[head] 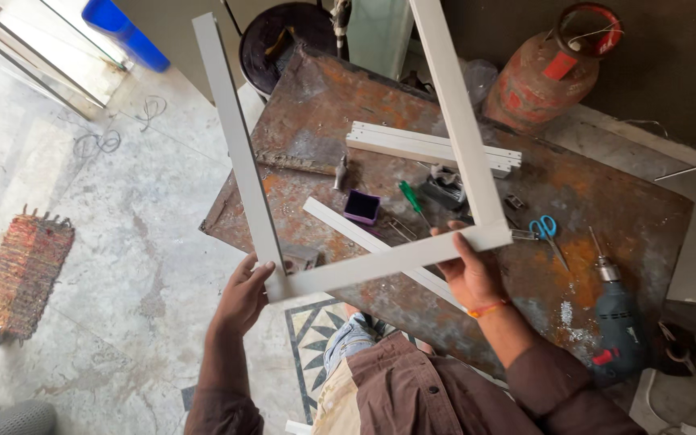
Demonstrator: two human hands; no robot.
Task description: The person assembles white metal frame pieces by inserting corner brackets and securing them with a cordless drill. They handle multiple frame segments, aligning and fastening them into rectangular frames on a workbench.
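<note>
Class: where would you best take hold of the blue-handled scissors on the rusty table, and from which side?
Take the scissors by the blue loops, from above. They lie flat on the rusty table, loops uppermost in the view and blades pointing toward the drill, so the loops are the safe end.

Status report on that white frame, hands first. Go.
Left hand grips the white frame at its near-left corner. Right hand holds the bottom bar near the right corner. Frame is up off the rusty table; nothing blocks it.
</note>
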